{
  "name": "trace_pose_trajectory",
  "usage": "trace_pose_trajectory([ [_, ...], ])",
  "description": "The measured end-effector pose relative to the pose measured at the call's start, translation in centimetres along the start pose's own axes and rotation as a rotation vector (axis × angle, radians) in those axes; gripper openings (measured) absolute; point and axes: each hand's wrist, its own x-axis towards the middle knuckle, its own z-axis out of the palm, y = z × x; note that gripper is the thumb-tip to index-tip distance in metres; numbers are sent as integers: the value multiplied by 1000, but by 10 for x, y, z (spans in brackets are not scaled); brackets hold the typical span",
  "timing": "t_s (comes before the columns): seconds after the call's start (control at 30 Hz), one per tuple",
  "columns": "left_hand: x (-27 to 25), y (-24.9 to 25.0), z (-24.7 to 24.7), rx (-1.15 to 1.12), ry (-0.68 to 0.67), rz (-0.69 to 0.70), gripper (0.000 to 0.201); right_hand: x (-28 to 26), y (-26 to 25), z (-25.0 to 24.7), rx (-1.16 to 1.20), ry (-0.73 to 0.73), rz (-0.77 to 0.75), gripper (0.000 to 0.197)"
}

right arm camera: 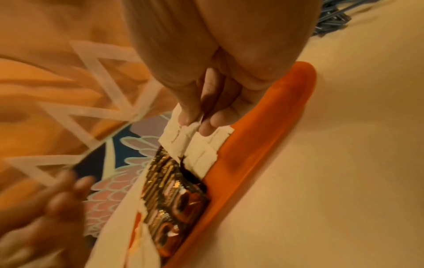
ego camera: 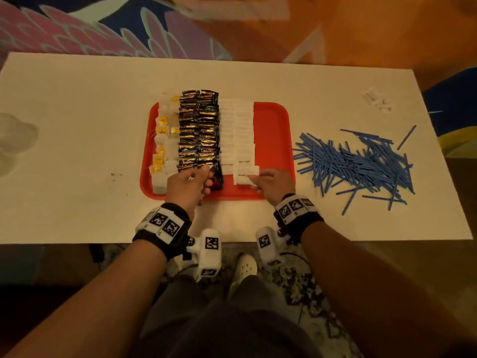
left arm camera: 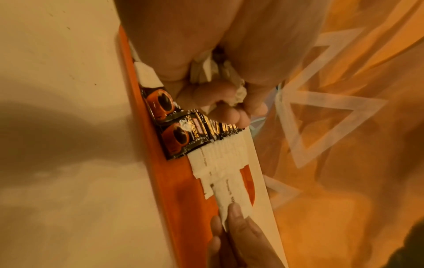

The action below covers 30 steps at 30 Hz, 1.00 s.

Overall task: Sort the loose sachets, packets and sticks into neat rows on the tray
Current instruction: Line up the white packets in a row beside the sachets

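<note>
The red tray (ego camera: 273,130) holds tea bags (ego camera: 165,140) along its left side, two columns of black coffee sachets (ego camera: 198,130) and two columns of white sugar sachets (ego camera: 237,130). My left hand (ego camera: 204,186) sits at the near end of the coffee columns, fingers curled round a crumpled bunch of white sachets (left arm camera: 206,70). Thumb and finger of my right hand (ego camera: 254,183) pinch a brown-sugar sachet (ego camera: 244,175) at the near end of the right white column, its far end lying on that column. The tray's right third is bare.
A big loose pile of blue sticks (ego camera: 356,161) lies on the white table (ego camera: 77,125) right of the tray. A few white sachets (ego camera: 376,100) sit near the far right corner. The table's near edge runs just behind my wrists.
</note>
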Motion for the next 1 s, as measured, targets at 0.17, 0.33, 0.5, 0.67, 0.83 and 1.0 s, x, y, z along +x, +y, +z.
trace_pose_trajectory([
  [0.17,14,-7,-31,22,-17,-26,24,34,-4,11,-59,28,43,34],
  [0.33,25,-6,-56,20,-9,-21,24,53,-5,21,-145,115,70,30],
  [0.5,33,-7,-65,12,-28,-24,24,61,-6,31,-330,158,60,30],
  [0.67,34,-8,-67,26,-34,-33,23,62,-6,35,-413,210,38,20],
  [0.83,34,-11,-67,25,-27,-53,24,59,-6,36,-446,205,-169,13],
  [1.0,32,-12,-66,36,-34,-58,25,59,-6,50,-570,65,-258,10],
])
